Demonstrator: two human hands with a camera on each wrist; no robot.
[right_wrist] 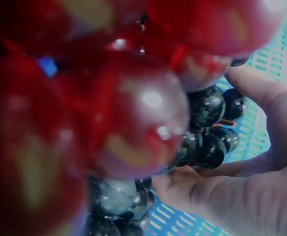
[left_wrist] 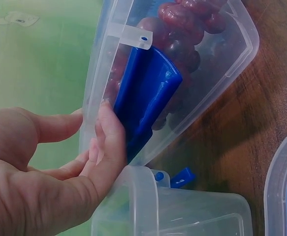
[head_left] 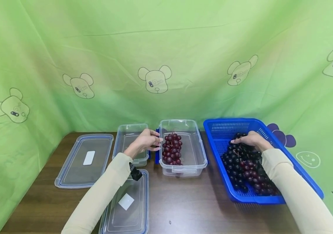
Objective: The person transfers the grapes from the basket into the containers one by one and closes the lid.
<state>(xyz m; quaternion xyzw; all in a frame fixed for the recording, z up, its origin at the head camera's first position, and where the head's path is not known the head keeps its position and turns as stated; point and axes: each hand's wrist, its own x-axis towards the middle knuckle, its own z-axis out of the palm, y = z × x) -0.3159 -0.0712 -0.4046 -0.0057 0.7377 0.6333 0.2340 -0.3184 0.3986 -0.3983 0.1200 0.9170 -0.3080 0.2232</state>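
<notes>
My left hand (head_left: pixel 147 140) pinches the left rim of a clear plastic container (head_left: pixel 194 149). Its fingers lie by the container's blue side latch (left_wrist: pixel 150 88), while the thumb touches the rim. A bunch of red grapes (head_left: pixel 172 149) lies inside, along the left wall. Over in the blue basket (head_left: pixel 213 130), my right hand (head_left: pixel 252 140) holds a bunch of black grapes (right_wrist: pixel 209 105) between thumb and fingers. Red grapes (head_left: pixel 254 175) lie in the basket's near part, close under the right wrist. They loom large and blurred in the right wrist view.
A second clear container (head_left: pixel 125 136) stands behind my left hand. Two clear lids, one far left (head_left: pixel 75 172) and one nearer the front (head_left: pixel 129 216), lie on the brown table (head_left: pixel 181 208). A green printed curtain (head_left: pixel 154 39) hangs behind.
</notes>
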